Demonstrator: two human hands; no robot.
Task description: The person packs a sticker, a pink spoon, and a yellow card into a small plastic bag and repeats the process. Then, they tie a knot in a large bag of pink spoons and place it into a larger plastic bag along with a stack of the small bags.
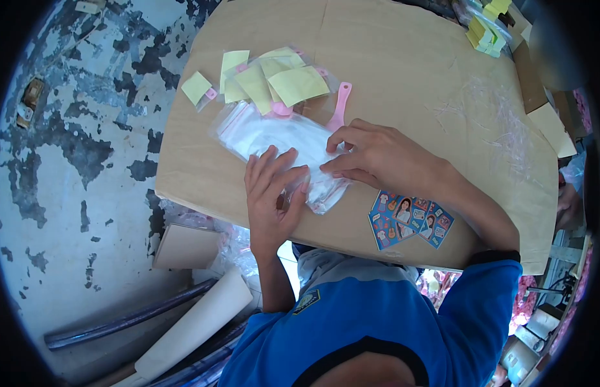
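A stack of clear plastic zip bags (267,132) lies slantwise on the paper-covered table (403,77). My left hand (274,197) rests on the near part of the stack, its fingers stretched out over the plastic. At the right edge of the bags, my right hand (380,158) has bent fingers, with thumb and fingertips pinched on a bag. Just beyond that hand lies a pink plastic piece (341,106) with a hole in its handle; its lower end is partly hidden.
Pale yellow cards (300,85) in clear bags with pink pieces lie behind the stack. Blue printed cards (403,219) sit near the front edge. Clear plastic strips (506,129) are scattered right. Yellow card bundles (485,35) and a cardboard box (550,129) stand at the far right.
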